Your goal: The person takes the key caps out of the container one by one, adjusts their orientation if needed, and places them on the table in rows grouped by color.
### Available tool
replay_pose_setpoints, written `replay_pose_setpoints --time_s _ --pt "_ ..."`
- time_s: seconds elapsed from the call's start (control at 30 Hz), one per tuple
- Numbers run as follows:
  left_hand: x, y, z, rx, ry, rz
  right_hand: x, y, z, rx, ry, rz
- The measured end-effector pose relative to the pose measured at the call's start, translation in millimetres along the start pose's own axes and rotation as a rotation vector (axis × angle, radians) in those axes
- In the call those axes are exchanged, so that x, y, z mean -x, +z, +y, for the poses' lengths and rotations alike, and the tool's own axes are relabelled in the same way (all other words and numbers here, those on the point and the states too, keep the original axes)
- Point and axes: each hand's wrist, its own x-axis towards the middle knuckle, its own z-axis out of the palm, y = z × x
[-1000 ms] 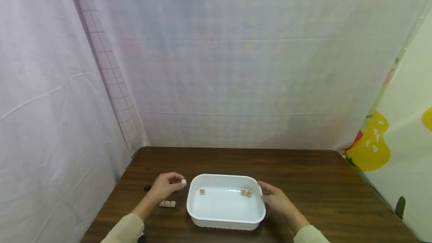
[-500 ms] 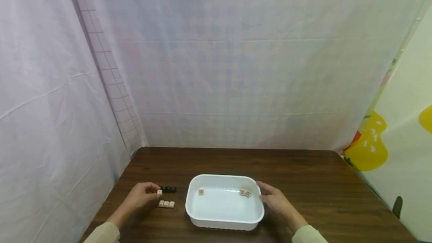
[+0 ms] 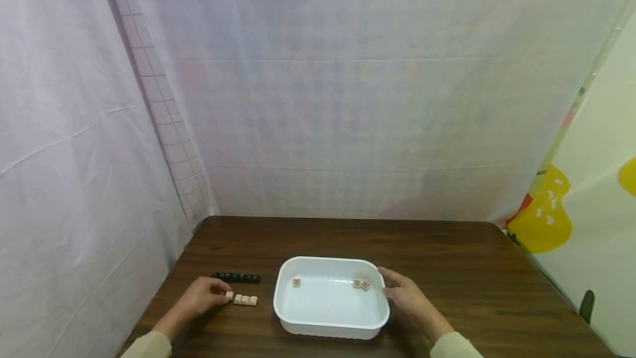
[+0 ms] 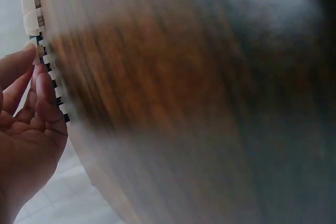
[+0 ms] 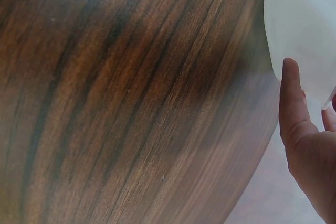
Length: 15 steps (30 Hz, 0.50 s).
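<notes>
My left hand (image 3: 202, 295) pinches a cream keycap (image 3: 229, 295) between thumb and fingertips, at the left end of a short row of cream keycaps (image 3: 245, 300). In the left wrist view, that pinched keycap (image 4: 39, 52) sits close to the row's end; whether they touch is hard to tell. Behind it runs a row of black keycaps (image 3: 236, 277). My right hand (image 3: 406, 294) touches the right side of a white tray (image 3: 332, 331), its fingers fairly straight; in the right wrist view the thumb (image 5: 294, 95) lies along the tray's outer wall.
Inside the tray, one tan keycap (image 3: 296, 282) lies at the left, and two more keycaps (image 3: 361, 284) lie close together at the right. All stands on a dark wooden table (image 3: 447, 247). A pale curtain (image 3: 348, 126) hangs behind the table's far edge.
My left hand has moved left and toward me with the keycap, from beside the tray to the end of the cream row, uncovering the black row. The right hand stays at the tray.
</notes>
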Motion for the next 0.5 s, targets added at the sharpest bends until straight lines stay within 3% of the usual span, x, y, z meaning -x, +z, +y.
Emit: replay_pose_setpoints --time_s 0.2,0.5 --pt "1.7 -0.4 -0.2 0.014 0.039 -0.035 -0.1 -0.8 -0.8 0.031 -0.005 0.007" --pt "2.8 2.0 -2.0 0.023 0.047 -0.040 -1.1 -0.5 0.0 0.043 0.004 0.005"
